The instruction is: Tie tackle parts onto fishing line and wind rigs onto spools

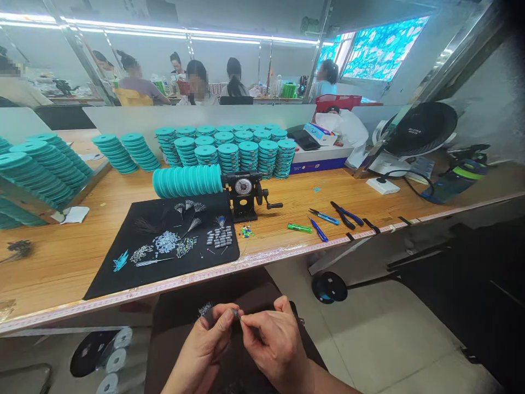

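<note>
Dark bristly tuft [205, 310] stands out from the grip of the left hand [207, 342], pinched between thumb and forefinger, while the right hand [274, 342] closes thumb and fingertips on its far end, where a speck of teal [235, 313] shows. Both hands are clenched in a tight pinch, raised together over a dark brown lap cloth [176, 355] on the near side of the pale wooden worktop [61, 268]. The view is poor at this size, so the piece may be a small bound bundle, but that is hard to tell. Work this fine looks best done with the hands kept close and steady, letting the fingertips make the small moves.

On the worktop, a black mat [110, 284] carries small tufts, grey pieces and pins. To its far right stands a black hand-cranked winder [244, 186], loaded with a long row of teal spools [186, 181]. Blue-handled pliers [346, 215] lie further right, and more stacked teal spools [227, 156] rise on the far side.
</note>
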A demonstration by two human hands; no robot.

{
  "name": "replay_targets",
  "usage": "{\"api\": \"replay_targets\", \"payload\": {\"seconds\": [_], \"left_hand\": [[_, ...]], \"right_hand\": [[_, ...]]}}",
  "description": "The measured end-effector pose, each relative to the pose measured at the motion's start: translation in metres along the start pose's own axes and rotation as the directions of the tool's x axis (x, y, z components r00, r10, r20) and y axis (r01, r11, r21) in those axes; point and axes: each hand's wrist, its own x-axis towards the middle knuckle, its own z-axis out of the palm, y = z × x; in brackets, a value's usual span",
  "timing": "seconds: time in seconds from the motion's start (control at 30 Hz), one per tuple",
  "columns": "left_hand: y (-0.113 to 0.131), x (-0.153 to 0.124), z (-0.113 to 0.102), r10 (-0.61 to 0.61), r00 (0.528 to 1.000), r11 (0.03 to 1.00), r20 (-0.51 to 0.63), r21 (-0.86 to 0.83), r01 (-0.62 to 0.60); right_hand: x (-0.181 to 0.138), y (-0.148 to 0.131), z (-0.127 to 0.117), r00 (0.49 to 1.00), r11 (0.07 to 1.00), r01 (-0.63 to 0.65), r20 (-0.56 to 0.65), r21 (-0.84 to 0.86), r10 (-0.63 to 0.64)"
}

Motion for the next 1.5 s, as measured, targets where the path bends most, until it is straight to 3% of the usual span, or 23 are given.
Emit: {"api": "replay_targets", "payload": {"seconds": [0.4, 0.73, 1.13, 1.5], "left_hand": [[-0.0039, 0.0020, -0.0022, 0.003, 1.000, 1.000, 0.005, 0.014, -0.003], [-0.0032, 0.0018, -0.0005, 0.070, 0.996, 0.997, -0.057, 0.037, -0.068], [-0.0013, 0.0017, 0.0005, 0.090, 0.995, 0.995, -0.051, 0.056, -0.087], [-0.0050, 0.0034, -0.0034, 0.104, 0.994, 0.993, -0.027, 0.057, -0.103]], "right_hand": [[-0.0008, -0.0002, -0.0041, 0.997, 0.997, -0.057, 0.060, 0.047, 0.054], [0.0010, -0.0018, -0.0042, 0.996, 0.996, -0.079, 0.040, 0.042, 0.077], [0.0019, -0.0023, -0.0053, 0.992, 0.992, -0.113, 0.060, 0.063, 0.109], [-0.0014, -0.0011, -0.0067, 0.961, 0.969, -0.235, 0.169, 0.072, 0.220]]}}
